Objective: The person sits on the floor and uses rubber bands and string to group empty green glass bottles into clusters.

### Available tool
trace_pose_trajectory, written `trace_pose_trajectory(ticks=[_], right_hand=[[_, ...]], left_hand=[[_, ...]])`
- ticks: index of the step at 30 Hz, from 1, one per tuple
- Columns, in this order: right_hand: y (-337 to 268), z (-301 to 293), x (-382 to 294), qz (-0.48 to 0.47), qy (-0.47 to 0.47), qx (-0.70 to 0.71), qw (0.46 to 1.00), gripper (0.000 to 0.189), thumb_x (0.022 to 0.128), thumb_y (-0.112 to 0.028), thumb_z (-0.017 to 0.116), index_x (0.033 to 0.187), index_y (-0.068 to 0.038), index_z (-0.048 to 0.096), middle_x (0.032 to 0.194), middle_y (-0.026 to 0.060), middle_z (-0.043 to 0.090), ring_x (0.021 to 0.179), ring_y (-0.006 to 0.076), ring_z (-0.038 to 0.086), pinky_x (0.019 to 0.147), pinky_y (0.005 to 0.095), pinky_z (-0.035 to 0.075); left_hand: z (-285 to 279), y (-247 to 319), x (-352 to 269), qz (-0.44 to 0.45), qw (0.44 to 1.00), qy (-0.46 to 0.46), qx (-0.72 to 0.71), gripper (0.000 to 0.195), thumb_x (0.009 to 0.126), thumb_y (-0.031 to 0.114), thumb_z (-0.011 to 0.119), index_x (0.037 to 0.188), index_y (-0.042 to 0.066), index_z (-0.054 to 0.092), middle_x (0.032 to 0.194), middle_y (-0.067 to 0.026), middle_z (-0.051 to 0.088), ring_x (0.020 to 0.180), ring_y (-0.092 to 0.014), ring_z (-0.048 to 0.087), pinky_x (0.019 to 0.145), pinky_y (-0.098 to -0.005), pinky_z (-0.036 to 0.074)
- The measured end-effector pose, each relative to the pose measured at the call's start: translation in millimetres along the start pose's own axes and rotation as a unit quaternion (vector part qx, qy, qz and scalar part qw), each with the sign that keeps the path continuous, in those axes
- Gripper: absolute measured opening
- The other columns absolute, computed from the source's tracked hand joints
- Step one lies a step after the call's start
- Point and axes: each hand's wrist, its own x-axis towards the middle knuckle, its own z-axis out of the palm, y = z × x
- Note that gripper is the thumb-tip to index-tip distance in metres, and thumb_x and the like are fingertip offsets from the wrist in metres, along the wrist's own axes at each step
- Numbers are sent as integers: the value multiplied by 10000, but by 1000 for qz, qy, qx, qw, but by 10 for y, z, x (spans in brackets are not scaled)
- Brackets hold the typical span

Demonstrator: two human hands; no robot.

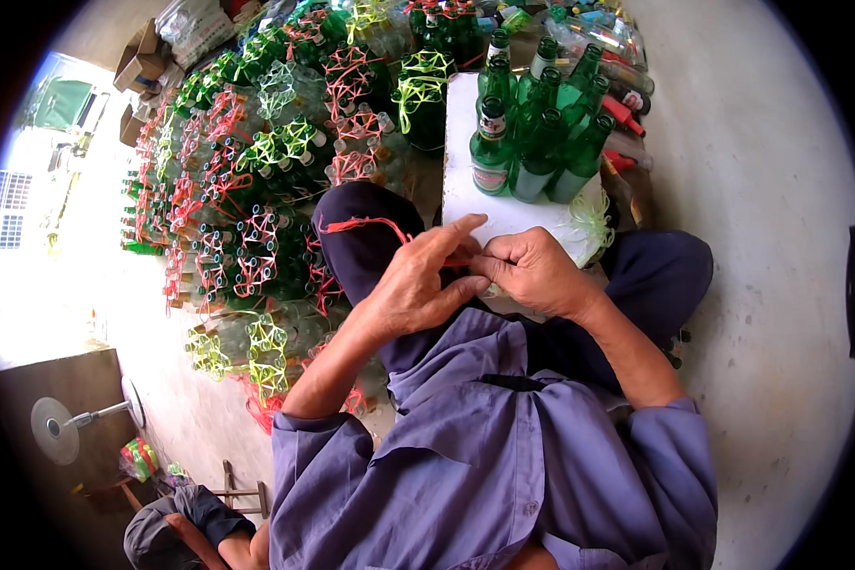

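Red plastic twine point(370, 222) trails over my left knee and runs into my left hand point(427, 274), whose index finger is raised. My right hand point(531, 274) is closed with thumb and fingers pinching a short stretch of the same red twine between the two hands. Beyond them, a tight group of green glass bottles point(534, 160) stands upright on a white board point(463, 157); some bear labels. A bunch of pale green plastic strips point(590, 224) lies at the board's right edge, near my right knee.
Many bottles tied with red and yellow-green twine point(278, 149) fill the floor ahead and left. Loose bottles point(623, 78) lie beyond the board, along the wall at right. At lower left are a standing fan point(55, 431), a wooden frame point(246, 491) and another person's legs point(185, 527).
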Motion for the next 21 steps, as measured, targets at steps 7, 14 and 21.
trace_pose_trajectory(ticks=[7,14,21], right_hand=[[106,-335,-124,30,15,44,998,232,929,-147,678,770,21,692,604,-9,575,588,36,463,539,250,397],[118,-739,-219,64,64,31,995,254,929,-173,689,754,11,695,615,-42,547,587,30,437,525,232,351],[136,-865,-313,67,69,8,995,267,921,-189,702,749,15,693,616,-33,542,604,38,426,540,245,349]], left_hand=[[102,-149,-63,-112,991,29,-61,156,921,136,694,887,-14,663,737,13,610,718,-53,510,655,-235,430],[-270,-205,-139,-135,986,93,5,105,904,78,681,854,-11,661,649,13,590,630,-32,511,567,-226,417],[-372,-128,-116,-149,978,140,29,107,896,78,676,835,-8,656,701,32,588,657,-32,472,602,-208,398]])
